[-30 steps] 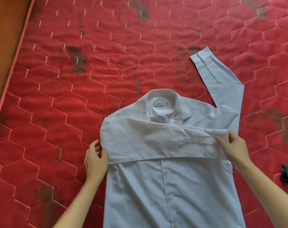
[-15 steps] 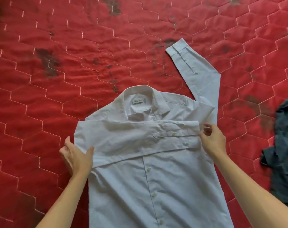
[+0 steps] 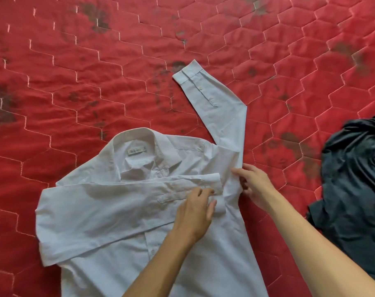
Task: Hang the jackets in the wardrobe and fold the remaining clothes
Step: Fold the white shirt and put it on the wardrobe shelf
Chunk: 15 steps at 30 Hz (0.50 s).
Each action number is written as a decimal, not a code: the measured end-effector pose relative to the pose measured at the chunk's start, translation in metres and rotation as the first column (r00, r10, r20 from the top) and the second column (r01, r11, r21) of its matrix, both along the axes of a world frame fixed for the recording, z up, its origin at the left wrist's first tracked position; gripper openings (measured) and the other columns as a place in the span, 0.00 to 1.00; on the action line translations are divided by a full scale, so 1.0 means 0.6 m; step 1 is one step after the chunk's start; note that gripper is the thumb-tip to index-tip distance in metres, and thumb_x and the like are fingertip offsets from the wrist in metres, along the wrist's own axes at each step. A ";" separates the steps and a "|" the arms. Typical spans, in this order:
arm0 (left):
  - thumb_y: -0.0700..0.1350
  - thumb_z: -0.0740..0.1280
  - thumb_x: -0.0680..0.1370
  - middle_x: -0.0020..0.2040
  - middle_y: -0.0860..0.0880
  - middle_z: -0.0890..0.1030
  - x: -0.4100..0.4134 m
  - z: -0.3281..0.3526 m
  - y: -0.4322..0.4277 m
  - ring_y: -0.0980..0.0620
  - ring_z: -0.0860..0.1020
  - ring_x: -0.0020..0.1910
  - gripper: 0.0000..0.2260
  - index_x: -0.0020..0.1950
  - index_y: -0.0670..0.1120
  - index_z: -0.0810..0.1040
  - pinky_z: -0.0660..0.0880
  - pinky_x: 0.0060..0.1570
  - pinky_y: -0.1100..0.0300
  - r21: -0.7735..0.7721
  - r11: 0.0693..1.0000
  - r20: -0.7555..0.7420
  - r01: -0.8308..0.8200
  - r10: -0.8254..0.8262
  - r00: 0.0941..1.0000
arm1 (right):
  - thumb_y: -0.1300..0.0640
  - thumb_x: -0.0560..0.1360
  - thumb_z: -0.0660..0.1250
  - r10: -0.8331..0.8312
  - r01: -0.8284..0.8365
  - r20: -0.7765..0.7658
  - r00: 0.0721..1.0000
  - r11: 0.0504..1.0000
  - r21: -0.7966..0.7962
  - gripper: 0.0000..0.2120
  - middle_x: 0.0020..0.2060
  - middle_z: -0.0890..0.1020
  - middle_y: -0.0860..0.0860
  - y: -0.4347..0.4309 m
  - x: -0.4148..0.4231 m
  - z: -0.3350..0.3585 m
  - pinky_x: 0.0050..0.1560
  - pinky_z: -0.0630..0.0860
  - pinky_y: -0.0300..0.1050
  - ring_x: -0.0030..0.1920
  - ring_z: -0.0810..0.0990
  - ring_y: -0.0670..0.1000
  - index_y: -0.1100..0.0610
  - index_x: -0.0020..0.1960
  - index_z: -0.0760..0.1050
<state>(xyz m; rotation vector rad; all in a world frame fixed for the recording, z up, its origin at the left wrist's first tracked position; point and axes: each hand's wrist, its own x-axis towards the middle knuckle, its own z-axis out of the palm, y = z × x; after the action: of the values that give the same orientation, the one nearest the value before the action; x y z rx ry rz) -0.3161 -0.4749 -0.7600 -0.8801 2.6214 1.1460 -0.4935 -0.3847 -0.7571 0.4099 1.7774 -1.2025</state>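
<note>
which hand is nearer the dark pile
Right. The right hand holds the shirt edge, left of the dark pile; the left hand rests farther left on the folded sleeve.

The left hand [image 3: 195, 213] has left the shirt's [image 3: 122, 215] left edge and crossed over the chest, and it now lies with its fingers on the folded sleeve [image 3: 109, 202] just below its cuff. The right hand [image 3: 254, 183] has let go of that cuff and moved outward to the shirt's right side, where it pinches the cloth at the base of the outstretched sleeve [image 3: 221, 108]. The view has swung right, so much more of the dark garment [image 3: 353, 189] shows at the right edge.
</note>
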 end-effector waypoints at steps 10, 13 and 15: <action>0.55 0.56 0.82 0.53 0.56 0.74 -0.046 -0.042 0.003 0.55 0.73 0.53 0.10 0.60 0.54 0.71 0.72 0.57 0.53 0.179 0.980 0.025 -0.089 0.086 0.996 | 0.51 0.69 0.75 -0.099 0.504 0.686 0.720 0.755 -0.419 0.19 0.36 0.72 0.51 0.022 -0.063 0.040 0.22 0.67 0.32 0.22 0.68 0.44 0.65 0.50 0.78; 0.52 0.57 0.83 0.53 0.54 0.73 -0.049 -0.047 0.001 0.55 0.72 0.52 0.09 0.62 0.54 0.70 0.71 0.56 0.57 0.130 0.991 0.041 -0.038 0.033 0.999 | 0.51 0.73 0.70 -0.286 0.563 0.555 0.781 0.705 -0.430 0.13 0.36 0.78 0.52 0.040 -0.101 0.044 0.44 0.77 0.40 0.37 0.78 0.49 0.61 0.49 0.80; 0.50 0.58 0.83 0.52 0.53 0.72 -0.056 -0.048 0.000 0.54 0.71 0.50 0.09 0.62 0.53 0.70 0.69 0.52 0.59 0.093 0.996 0.069 -0.014 0.007 0.998 | 0.54 0.74 0.69 -0.385 0.611 0.501 0.775 0.657 -0.442 0.11 0.42 0.80 0.51 0.055 -0.126 0.044 0.55 0.74 0.46 0.47 0.79 0.52 0.60 0.51 0.80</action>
<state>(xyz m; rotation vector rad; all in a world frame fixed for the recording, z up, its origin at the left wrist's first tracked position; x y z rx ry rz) -0.3498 -0.4749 -0.7890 -0.8993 2.4899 1.2083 -0.5689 -0.3515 -0.7310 0.7384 0.8928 -1.8580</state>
